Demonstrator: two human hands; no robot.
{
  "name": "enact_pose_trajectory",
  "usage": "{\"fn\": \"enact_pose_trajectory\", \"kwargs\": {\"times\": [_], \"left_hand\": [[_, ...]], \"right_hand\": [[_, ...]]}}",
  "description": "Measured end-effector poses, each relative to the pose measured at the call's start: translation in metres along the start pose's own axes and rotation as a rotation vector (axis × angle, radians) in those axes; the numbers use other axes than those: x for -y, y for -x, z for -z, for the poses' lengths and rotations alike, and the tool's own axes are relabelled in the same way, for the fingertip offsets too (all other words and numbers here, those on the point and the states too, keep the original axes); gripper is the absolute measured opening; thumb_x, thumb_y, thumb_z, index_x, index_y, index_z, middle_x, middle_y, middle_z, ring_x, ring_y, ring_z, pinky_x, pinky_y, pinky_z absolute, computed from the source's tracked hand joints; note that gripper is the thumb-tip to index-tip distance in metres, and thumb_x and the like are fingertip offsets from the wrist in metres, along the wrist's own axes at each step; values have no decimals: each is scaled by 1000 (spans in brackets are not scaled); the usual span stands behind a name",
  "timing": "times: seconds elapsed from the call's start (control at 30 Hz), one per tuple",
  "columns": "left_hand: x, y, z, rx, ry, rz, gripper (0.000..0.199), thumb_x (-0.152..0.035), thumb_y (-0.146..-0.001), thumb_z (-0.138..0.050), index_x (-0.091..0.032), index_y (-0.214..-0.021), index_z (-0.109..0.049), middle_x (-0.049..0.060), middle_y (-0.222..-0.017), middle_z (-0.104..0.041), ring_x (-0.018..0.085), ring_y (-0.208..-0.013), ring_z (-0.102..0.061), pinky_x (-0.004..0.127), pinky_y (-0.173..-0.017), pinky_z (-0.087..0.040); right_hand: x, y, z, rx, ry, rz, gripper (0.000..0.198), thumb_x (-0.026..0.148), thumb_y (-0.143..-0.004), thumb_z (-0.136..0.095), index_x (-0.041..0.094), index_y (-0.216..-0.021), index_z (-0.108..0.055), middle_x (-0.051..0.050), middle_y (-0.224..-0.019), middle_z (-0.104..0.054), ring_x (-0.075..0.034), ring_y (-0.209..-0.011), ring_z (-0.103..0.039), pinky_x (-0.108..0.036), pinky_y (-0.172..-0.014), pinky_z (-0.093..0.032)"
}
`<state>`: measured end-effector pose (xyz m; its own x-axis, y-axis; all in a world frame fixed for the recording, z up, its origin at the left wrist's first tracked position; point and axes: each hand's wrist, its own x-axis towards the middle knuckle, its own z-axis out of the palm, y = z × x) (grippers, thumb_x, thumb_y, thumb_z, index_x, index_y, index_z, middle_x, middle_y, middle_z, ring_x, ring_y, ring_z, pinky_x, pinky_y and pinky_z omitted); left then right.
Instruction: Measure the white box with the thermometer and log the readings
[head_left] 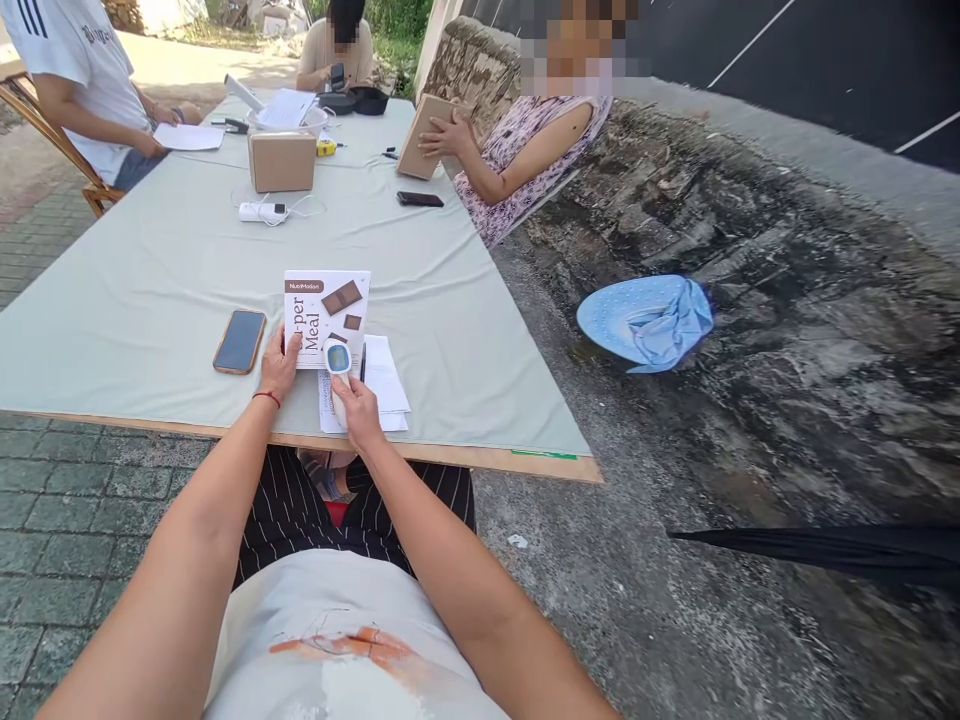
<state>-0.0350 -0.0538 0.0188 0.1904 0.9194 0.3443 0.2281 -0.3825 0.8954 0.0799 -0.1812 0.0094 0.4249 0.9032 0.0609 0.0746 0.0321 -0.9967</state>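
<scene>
My left hand [280,362] grips the lower left edge of a white food box [300,310] printed with "NutriMotion" and brown chocolate bars. The box stands nearly upright above the table, its front towards me. Held in my right hand [358,415] is a white handheld device [337,357] with a small blue-edged screen, which looks like a thermometer. Its round head overlaps the lower right of the box; whether they touch, I cannot tell. White papers [386,385] with a dark pen [364,362] lie beneath and beside my right hand. To the left lies a phone [240,341] in an orange-brown case.
Across the cloth-covered table [165,300] are a cardboard box [282,162], a white device with a cord [262,212] and a dark phone [420,199]. On the right, a person holds a brown box [421,140]. Two others sit farther away. A blue hat [645,322] rests by the stone wall.
</scene>
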Motion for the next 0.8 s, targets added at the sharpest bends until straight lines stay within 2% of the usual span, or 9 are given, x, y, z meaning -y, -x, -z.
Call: {"fn": "enact_pose_trajectory", "kwargs": {"times": [0.13,0.3,0.47,0.67,0.8], "left_hand": [[2,0,0,8,-15,-13,55,-59,-85,-61,-20,-123,-60,9,-118,-69,27,-110,-63,40,-99,-48],[9,-3,-2,-11,-40,-27,53,-56,-86,-62,-20,-124,-59,10,-120,-67,28,-112,-62,45,-101,-47],[11,-6,-1,-22,13,-48,54,-57,-85,-62,-19,-123,-59,11,-120,-67,27,-114,-62,45,-103,-47],[7,-6,2,9,81,-102,64,-64,-84,-60,-16,-124,-55,15,-121,-66,26,-113,-63,43,-102,-49],[7,-14,2,-82,136,-64,72,-66,-82,-63,-16,-130,-47,16,-122,-63,26,-114,-62,42,-100,-51]], "right_hand": [[13,6,3,-10,-170,-78,53,67,-72,-62,18,-90,-66,1,-70,-60,-17,-72,-54,-29,-67,-45],[28,29,22,-77,-291,-96,50,62,-70,-70,18,-94,-65,1,-72,-62,-16,-72,-55,-29,-68,-45],[37,52,43,-102,-324,-93,45,59,-72,-70,20,-93,-65,0,-74,-63,-16,-71,-56,-29,-65,-46],[41,66,52,-99,-360,-79,42,58,-75,-68,20,-92,-65,-1,-77,-65,-16,-71,-58,-28,-65,-46],[32,61,65,-130,-333,-85,44,59,-75,-66,19,-95,-66,-3,-85,-69,-17,-76,-61,-30,-71,-48]]}}
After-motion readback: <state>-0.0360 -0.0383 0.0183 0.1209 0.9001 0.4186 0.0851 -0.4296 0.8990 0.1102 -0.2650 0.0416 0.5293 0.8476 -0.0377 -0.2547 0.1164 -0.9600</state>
